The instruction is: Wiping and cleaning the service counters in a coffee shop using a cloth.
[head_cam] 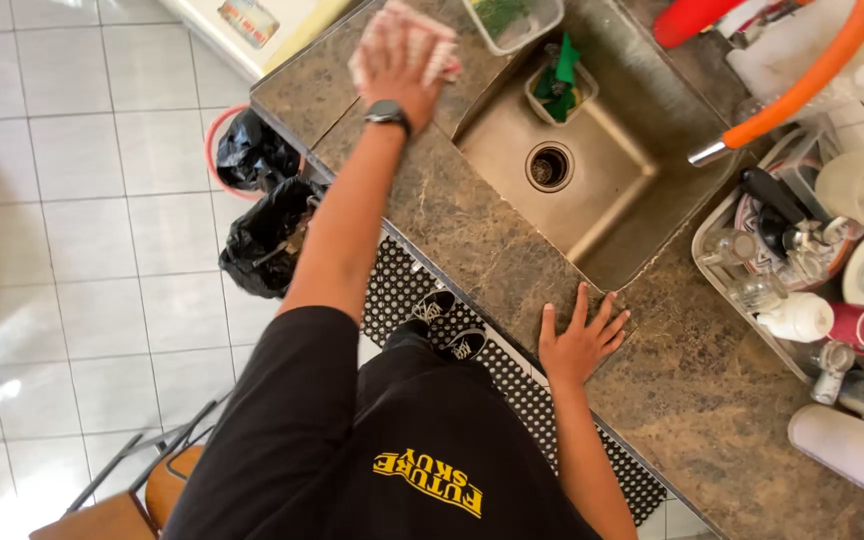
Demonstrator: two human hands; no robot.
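Your left hand (404,62) pressed flat on pink cloth (430,40), fingers spread, on counter (472,230) left of sink (562,170), far corner. Your right hand (577,345) open, palm down, braced on counter at sink's near edge, holding nothing. Cloth likely light, soft, limp; bunches easily. Pin under flat palm, or pinch at edge to lift.

A home kitchen is showing here: a brown stone-patterned countertop (472,235) is surrounding a sunken metal sink (572,160) under an orange faucet hose (802,85). A dish rack (722,270) crowded with glasses and cups is sitting beside it, and black-lined bins (262,235) are standing on the white tiled floor (72,220).
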